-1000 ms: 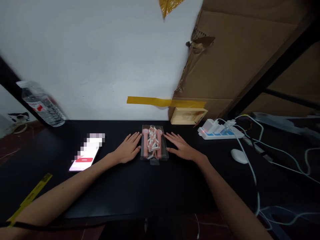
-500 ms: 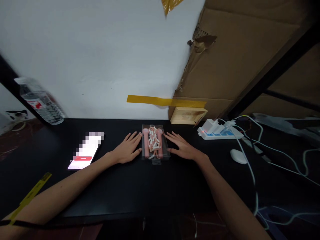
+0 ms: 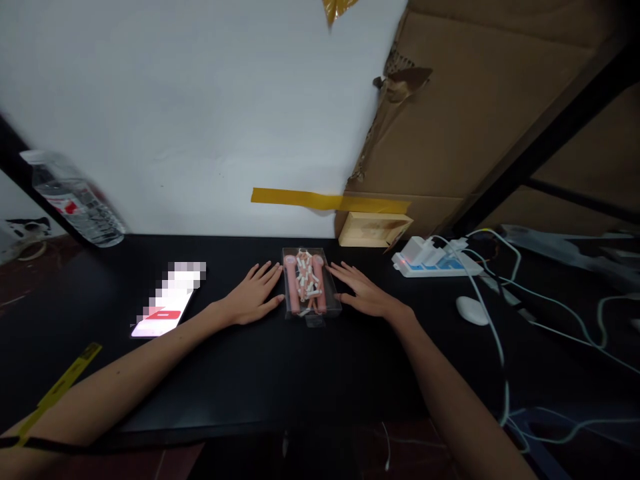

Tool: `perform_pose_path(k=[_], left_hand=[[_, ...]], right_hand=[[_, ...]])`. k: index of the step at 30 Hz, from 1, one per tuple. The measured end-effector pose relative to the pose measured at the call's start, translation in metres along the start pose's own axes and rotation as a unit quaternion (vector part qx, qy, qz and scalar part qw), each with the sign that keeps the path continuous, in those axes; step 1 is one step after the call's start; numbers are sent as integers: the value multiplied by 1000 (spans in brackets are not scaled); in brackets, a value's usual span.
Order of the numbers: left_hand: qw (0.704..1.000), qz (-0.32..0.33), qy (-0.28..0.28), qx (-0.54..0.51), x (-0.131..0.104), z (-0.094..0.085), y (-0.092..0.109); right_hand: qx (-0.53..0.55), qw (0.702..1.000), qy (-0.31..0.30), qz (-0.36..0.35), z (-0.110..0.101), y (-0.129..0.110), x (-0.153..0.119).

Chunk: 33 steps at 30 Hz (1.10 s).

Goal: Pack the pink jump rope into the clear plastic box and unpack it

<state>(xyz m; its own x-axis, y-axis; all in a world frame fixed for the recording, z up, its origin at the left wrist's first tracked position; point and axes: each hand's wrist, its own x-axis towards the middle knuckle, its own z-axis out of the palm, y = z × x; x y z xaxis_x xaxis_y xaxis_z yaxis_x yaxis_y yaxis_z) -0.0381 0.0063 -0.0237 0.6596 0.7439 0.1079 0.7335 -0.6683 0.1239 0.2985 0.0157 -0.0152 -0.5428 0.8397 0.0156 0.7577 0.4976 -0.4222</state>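
Note:
A clear plastic box (image 3: 334, 306) lies on the black table in front of me. Inside it is a beaded jump rope (image 3: 309, 281) with two pink handles and pink and white beads bunched between them. My left hand (image 3: 254, 295) rests palm down at the box's left side, fingers spread, with the fingertips at its edge. On the opposite side my right hand (image 3: 364, 291) lies flat in the same way, fingers apart. Whether the fingertips press on the box I cannot tell. Neither hand holds anything.
A lit phone (image 3: 167, 303) lies left of my left hand, and a water bottle (image 3: 80, 203) stands at the far left. To the right are a power strip (image 3: 437, 268) with plugs and cables, and a white mouse (image 3: 471, 311). A shallow wooden box (image 3: 373, 230) leans against the cardboard.
The view has shifted slightly, so most things sit a little further left and higher. Both hands keep their places beside the box.

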Motion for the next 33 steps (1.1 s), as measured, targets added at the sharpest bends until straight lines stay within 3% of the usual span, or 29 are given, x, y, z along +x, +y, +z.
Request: perform_pose_path(k=[33], left_hand=[[1000,-12,-10,24,1,0,1]], right_hand=[[-19,1000,-9,18,2,-1,2]])
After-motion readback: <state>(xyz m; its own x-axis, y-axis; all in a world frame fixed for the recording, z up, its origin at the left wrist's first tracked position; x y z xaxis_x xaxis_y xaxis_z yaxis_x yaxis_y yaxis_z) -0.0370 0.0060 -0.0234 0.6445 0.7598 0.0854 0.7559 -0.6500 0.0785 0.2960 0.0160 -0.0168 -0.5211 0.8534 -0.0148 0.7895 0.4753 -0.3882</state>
